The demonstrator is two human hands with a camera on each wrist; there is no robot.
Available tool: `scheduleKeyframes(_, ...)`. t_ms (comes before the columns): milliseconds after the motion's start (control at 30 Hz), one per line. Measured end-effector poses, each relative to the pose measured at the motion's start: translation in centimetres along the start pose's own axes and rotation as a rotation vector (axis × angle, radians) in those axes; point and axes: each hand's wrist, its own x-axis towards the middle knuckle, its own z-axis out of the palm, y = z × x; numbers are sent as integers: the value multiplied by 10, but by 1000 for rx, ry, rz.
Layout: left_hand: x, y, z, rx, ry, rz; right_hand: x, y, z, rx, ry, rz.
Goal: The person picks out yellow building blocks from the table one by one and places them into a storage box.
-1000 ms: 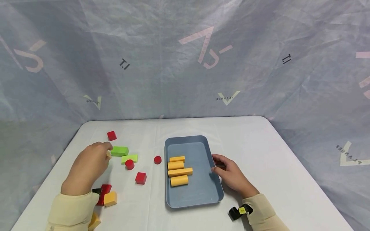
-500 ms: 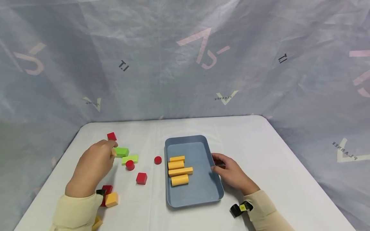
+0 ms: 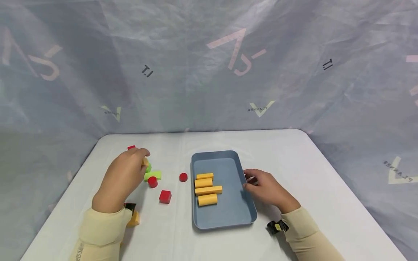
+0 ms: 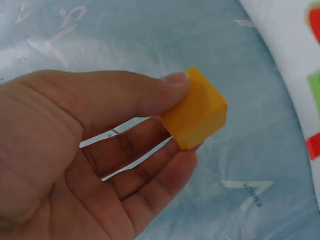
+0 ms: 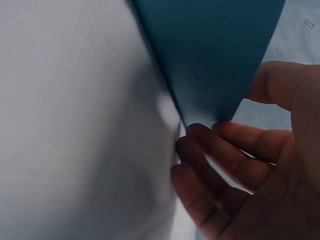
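Note:
Between thumb and fingers my left hand (image 3: 122,174) pinches a yellow block (image 4: 199,112), held up over the back left of the table. Green blocks lie just beyond and beside that hand in the head view, one partly covered by it. My right hand (image 3: 269,188) grips the right wall of a blue-grey tray (image 3: 232,208), thumb over the rim and fingers against the outside. Inside the tray, along its left side, lie two yellow cylinders (image 3: 207,199) and two yellow bars (image 3: 209,190).
Left of the tray are a red disc (image 3: 183,177), a red cylinder (image 3: 152,182), a red cube (image 3: 165,197) and a flat green block (image 3: 156,175). Another red block (image 3: 131,147) shows behind the left hand. An orange-yellow block (image 3: 134,220) lies by the left sleeve.
My left hand has moved right with the yellow block, now covering much of the larger green block. My right hand keeps its grip on the tray; the head view has shifted slightly.

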Motion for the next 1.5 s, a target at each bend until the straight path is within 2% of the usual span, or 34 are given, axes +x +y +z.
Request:
scheduleKeyframes(200,4,15,-1,-50,-53,-14,-5,-8,-1,-126,45,-21)
scheduleKeyframes(433,1,16,2,-12,-20,-5,-10,-21,0,-357,136,-41)
scheduleKeyframes(567,2,16,3,-9,-23,0,-13,-23,3,-421,163,-36)
scheduleKeyframes(833,2,14,3,4,-35,-5,-11,-22,10,-403,162,-6)
scheduleKeyframes(1200,1,12,1,-3,-41,-31,-10,-23,14,-392,135,-51)
scheduleKeyframes(1500,2,14,7,-2,-18,12,-9,-20,16,-369,124,-71)
